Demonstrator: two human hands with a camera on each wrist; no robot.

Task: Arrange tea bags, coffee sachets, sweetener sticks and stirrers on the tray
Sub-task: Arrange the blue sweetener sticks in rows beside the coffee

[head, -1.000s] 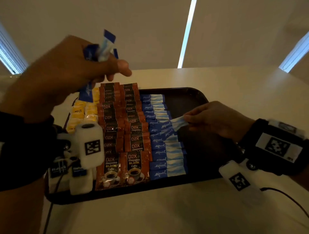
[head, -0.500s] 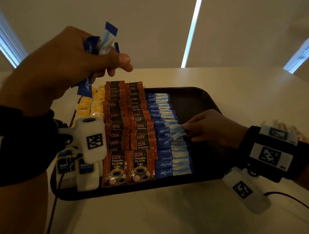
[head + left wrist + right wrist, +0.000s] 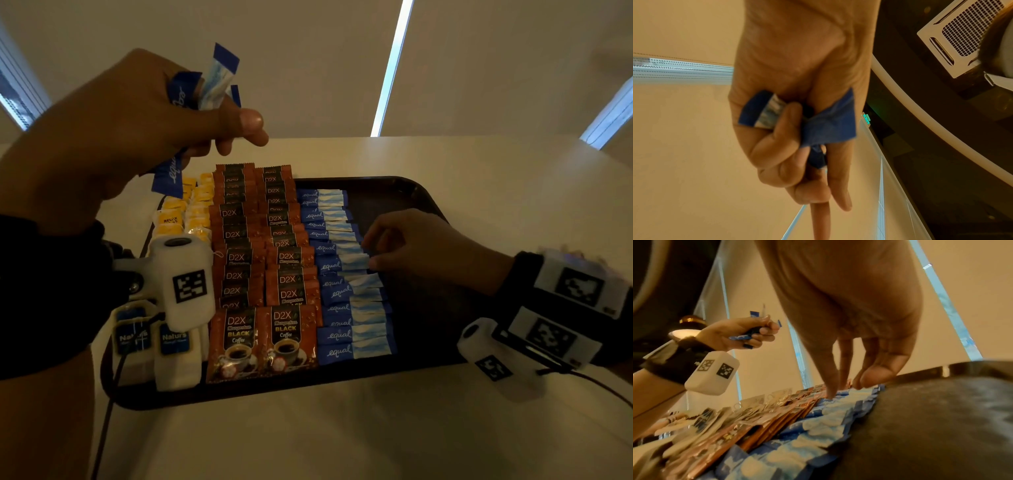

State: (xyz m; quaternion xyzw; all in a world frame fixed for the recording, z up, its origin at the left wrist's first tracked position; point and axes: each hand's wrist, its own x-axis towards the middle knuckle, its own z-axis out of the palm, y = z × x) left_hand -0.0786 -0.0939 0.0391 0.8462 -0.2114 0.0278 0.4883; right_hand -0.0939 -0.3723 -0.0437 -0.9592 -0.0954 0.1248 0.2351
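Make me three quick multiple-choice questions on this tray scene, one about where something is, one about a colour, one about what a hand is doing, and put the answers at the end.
1. Where on the tray does the row of sweetener sticks lie?
A. Left of the tea bags
B. Right of the coffee sachets
C. Between the two coffee columns

2. What colour are the tea bag packets at the tray's far left?
A. Yellow
B. Green
C. Pink

3. What is the left hand doing?
A. Resting flat on the table
B. Gripping a bunch of sweetener sticks above the tray
C. Holding a coffee sachet

Answers:
1 B: the blue sticks run alongside the right column of coffee sachets.
2 A: the yellow tea bags sit left of the coffee.
3 B: its fingers curl round the held sticks, raised over the tray, while the right hand touches the row.
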